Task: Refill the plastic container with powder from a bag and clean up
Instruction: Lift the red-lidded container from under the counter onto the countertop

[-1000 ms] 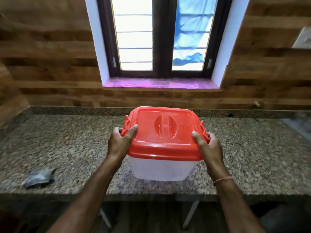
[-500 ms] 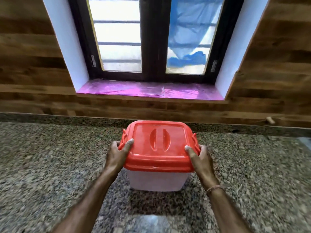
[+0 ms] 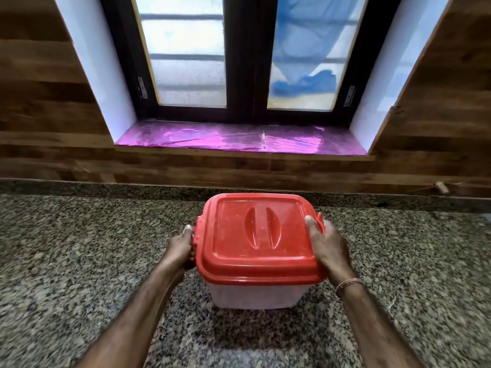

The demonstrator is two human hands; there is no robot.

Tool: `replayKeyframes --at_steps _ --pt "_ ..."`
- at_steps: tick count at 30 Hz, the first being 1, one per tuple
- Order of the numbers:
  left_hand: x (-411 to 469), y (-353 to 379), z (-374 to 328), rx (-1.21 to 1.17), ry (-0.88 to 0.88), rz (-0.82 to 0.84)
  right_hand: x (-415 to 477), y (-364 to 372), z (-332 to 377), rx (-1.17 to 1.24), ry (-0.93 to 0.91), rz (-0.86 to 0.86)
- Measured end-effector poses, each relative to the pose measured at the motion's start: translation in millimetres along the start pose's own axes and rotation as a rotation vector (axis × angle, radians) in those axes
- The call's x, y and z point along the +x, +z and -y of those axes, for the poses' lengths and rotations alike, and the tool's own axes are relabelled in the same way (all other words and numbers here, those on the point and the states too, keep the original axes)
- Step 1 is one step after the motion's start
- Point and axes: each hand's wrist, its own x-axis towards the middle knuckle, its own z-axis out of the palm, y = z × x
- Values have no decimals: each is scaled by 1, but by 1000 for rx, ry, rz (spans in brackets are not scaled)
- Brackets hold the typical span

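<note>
A clear plastic container [image 3: 255,294] with a red lid [image 3: 255,235] stands on the granite counter [image 3: 79,261], in the middle of the view. The lid is on, with a moulded handle in its top. My left hand [image 3: 179,248] grips the lid's left side clip. My right hand [image 3: 328,248] holds the right side, thumb resting on top of the lid. No bag or powder is visible.
A wood-panelled wall [image 3: 39,102] rises behind the counter, with a dark-framed window [image 3: 244,62] and a sill under pink film [image 3: 239,140]. A small wooden peg [image 3: 439,187] sticks out at the right of the wall base.
The container has gone farther back on the counter toward the wall, both hands still on it. The view has come closer, and the grey scrap at the left has left the frame.
</note>
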Motion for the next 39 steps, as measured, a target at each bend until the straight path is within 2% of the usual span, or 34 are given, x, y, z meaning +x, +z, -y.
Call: replayKeyframes --at_steps 2,5,7,9,12,16,19,21,24,27,34,39 --pt "0 -3 7 -77 -13 42 0 2 0 1 3 1" --pt "2 5 -6 -35 184 -85 -1 4 3 35 27 0" --pt "-6 17 -19 -12 276 35 -2 3 4 85 47 -27" --pt "-12 27 -21 -1 288 96 -3 2 4 152 99 -52" --pt "-6 29 -17 32 296 51 -2 -1 3 277 199 -88" --pt "0 29 -17 67 305 18 6 -3 -8 320 244 -105" --pt "-4 30 -19 65 312 33 11 -4 -27 460 362 -44" --pt "-7 30 -22 71 310 40 9 -7 -33 400 322 -51" --pt "-7 30 -23 65 283 35 -10 -11 -18 243 90 -184" --pt "-11 26 -20 48 292 7 -32 -11 -6 280 -51 -5" --pt "-20 22 -12 -11 351 88 -41 -10 -1 269 -66 18" --pt "-20 17 -16 -28 364 96 -45 -13 3 417 -24 84"
